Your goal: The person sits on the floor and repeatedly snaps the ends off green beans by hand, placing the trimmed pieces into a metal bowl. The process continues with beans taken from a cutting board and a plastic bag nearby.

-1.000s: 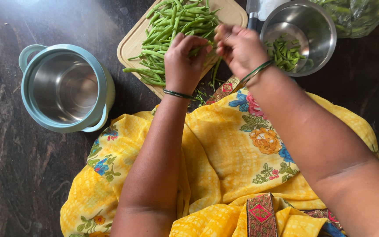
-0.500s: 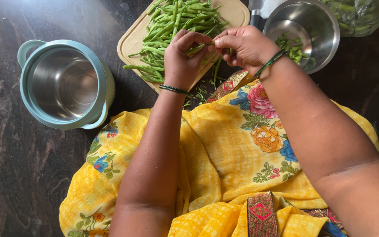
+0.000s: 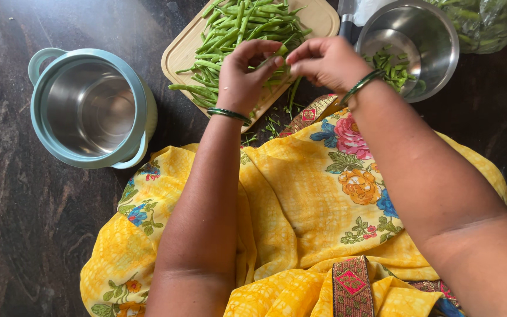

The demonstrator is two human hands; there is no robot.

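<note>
Over the pale wooden cutting board [image 3: 183, 50] heaped with long green beans [image 3: 236, 29], the left hand [image 3: 244, 73] and right hand [image 3: 324, 61] are meeting, fingertips pinching one green bean [image 3: 277, 54] between them; that bean is mostly lying hidden behind the fingers.

A dark floor [image 3: 24, 235] of veined stone is seen across the whole view, mottled black and brown. Soft daylight is thrown over it, and a pale sheen is caught at the top left.
</note>
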